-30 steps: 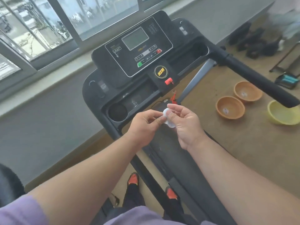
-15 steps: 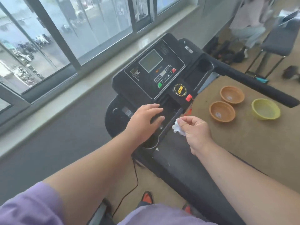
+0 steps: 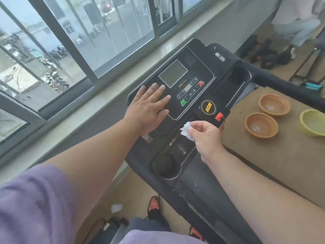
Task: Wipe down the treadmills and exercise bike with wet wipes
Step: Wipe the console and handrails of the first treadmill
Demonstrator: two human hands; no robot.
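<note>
On the console [image 3: 177, 81], a flat left hand [image 3: 148, 104]; just below it, a pinched wipe [image 3: 187, 130].
The left fingers lie released and spread, likely bracing; the right hand [image 3: 207, 136] grasps the crumpled wipe over the tray under the console, apparently ready to wipe.

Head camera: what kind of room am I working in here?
Probably a small gym or workout room: a treadmill console stands by a big window, and plastic bowls sit on the brown floor beside it.
</note>
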